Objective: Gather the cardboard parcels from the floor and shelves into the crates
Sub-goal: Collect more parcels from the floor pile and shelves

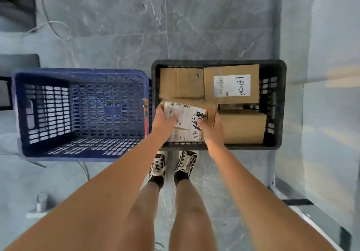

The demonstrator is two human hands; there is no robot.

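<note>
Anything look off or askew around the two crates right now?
Mostly the load is lopsided: the black crate holds several cardboard parcels, while the blue crate has none. The parcel gripped by the left hand and right hand sits tilted above the others. No visible damage or spills.

We count two crates on the floor: one blue crate point(81, 112) with nothing in it, and one black crate point(218, 62) holding the parcels. Cardboard parcels, we get five: a plain one point(181, 82) at the back left, a labelled one point(231, 84) beside it, a plain one point(243, 128) at the front right, the held one point(190, 114), and another point(185, 136) under it. Two hands, two shoes.
</note>
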